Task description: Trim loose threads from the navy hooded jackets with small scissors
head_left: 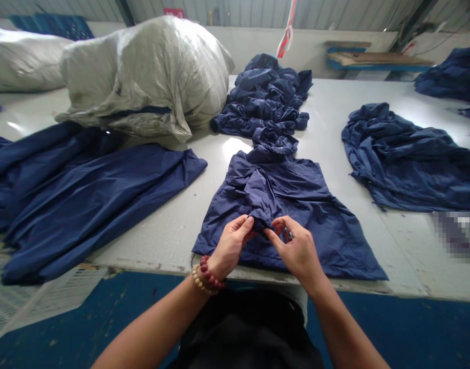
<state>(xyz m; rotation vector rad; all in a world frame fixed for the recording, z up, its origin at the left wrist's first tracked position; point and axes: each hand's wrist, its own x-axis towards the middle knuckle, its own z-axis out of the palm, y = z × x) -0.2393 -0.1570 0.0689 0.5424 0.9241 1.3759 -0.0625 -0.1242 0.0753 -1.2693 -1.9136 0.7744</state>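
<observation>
Readable text: none | red sign [174, 13], far wall [250, 43]: showing pale marks, too small and blurred for reading | red-and-white strip [284, 42], hanging beyond the worktop [327, 133]: showing red and white patches, any lettering staying unreadable

Thin cloth is creasing softly over a glossy tabletop.
The navy jacket [307, 205] is showing smooth, faintly shiny fabric, and the heaped garments [265, 95] at far centre are wrinkling with a similar sheen; the pale table [154, 225] is reflecting light, its near edge looking chipped and rough; the big sack [143, 66] at far left is shining like crinkled plastic; the small tool [288, 233] is glinting like metal; the ridged wall [242, 13] is looking metallic.
</observation>
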